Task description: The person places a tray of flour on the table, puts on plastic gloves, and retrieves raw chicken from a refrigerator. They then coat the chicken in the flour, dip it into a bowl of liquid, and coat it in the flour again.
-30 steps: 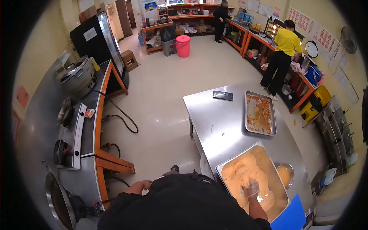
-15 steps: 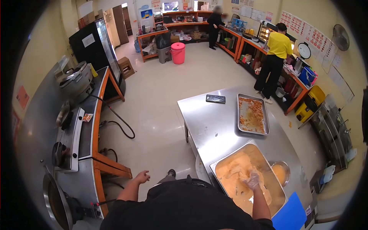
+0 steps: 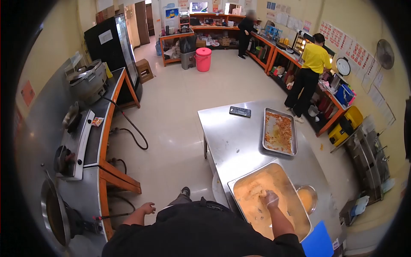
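My right hand [image 3: 270, 199], in a clear glove, reaches into a deep metal pan [image 3: 306, 227] of orange-tan breading flour [image 3: 250, 207]. Its fingers are curled at the flour's surface beside a coated lump [image 3: 257, 189]; what they grip, if anything, is hidden. Darker bits show in the flour around it. My left hand [image 3: 148, 208] hangs bare at my left side over the floor, fingers loosely apart and holding nothing. Right of the pan stands a round metal bowl [image 3: 314, 200] with orange-yellow contents [image 3: 305, 199].
On the steel table [image 3: 222, 141] lie a phone [image 3: 240, 112] and a metal tray [image 3: 294, 147] with orange-brown crumbs. A blue sheet [image 3: 319, 242] sits by the pan's near corner. Left is a stove counter [image 3: 92, 150] with hoses. Two people stand at the far counters.
My right hand has shifted slightly, and its fingers look more curled in the flour. My left hand has dropped lower and to the left. The view has tilted a little.
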`<state>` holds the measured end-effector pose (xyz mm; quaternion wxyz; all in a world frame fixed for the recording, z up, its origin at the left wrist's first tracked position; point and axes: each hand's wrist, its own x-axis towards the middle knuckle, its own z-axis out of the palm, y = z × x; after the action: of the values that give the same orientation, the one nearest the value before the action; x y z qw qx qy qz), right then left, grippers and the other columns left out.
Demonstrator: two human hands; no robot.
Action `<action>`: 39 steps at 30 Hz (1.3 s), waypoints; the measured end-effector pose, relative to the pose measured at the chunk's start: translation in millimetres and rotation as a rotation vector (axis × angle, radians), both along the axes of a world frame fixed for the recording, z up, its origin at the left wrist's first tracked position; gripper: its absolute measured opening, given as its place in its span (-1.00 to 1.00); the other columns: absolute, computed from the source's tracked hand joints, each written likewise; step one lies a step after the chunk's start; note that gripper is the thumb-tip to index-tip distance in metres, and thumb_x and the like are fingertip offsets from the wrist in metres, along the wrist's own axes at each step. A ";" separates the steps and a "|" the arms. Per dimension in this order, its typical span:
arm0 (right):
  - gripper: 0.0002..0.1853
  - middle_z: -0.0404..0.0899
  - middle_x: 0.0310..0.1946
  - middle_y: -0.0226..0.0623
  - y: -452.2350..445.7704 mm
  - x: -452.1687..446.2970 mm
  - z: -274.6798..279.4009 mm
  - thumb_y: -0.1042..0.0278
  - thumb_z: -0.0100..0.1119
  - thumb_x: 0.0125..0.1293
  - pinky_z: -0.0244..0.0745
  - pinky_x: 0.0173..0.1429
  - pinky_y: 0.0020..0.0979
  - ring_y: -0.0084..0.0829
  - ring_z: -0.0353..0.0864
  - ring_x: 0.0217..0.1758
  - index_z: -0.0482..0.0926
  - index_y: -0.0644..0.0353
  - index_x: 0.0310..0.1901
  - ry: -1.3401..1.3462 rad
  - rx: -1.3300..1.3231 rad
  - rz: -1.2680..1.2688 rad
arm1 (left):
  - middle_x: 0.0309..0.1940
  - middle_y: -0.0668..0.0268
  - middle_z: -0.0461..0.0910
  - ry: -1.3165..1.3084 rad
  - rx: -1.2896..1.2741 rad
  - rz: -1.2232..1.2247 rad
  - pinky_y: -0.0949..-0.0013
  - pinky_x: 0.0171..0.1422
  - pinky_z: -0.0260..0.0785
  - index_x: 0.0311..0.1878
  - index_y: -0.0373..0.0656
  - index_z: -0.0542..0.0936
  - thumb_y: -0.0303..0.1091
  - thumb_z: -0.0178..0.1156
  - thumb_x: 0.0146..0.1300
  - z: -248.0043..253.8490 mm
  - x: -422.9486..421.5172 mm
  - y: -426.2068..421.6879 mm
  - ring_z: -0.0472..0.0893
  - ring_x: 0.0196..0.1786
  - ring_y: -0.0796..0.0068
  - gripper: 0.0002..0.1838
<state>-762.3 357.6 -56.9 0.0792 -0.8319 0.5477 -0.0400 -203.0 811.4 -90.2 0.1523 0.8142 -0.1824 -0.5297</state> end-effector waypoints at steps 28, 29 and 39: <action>-0.18 0.28 0.26 0.02 55.9 89.6 88.6 -0.22 0.12 0.04 0.01 0.46 -0.22 -0.10 0.16 0.39 0.30 0.15 0.27 0.074 -0.120 0.334 | -0.20 0.06 0.65 -0.079 -0.191 -0.124 0.30 -0.12 0.50 0.25 -0.29 0.34 -0.30 0.19 0.15 -19.6 7.0 -55.6 0.69 -0.24 0.32 -0.41; -0.21 0.30 0.25 0.02 49.3 90.0 80.4 -0.19 0.13 0.04 0.02 0.45 -0.22 -0.09 0.17 0.38 0.33 0.15 0.26 0.053 -0.106 0.364 | -0.20 0.07 0.65 -0.096 -0.202 -0.105 0.31 -0.12 0.50 0.24 -0.29 0.35 -0.30 0.19 0.15 -11.7 7.1 -41.4 0.69 -0.25 0.32 -0.42; -0.36 0.33 0.24 -0.10 -26.4 7.4 34.7 -0.03 0.10 0.12 0.04 0.43 -0.19 -0.07 0.26 0.31 0.39 0.15 0.20 -0.188 0.645 0.290 | -0.17 0.02 0.63 -0.010 -0.004 0.122 0.31 -0.14 0.51 0.25 -0.33 0.33 -0.28 0.21 0.16 -28.3 -8.4 42.1 0.69 -0.21 0.29 -0.39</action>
<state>-754.9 331.1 -22.2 0.3923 -0.8260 0.3988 0.0702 -211.4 853.5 -118.5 0.1849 0.8261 -0.1343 -0.5151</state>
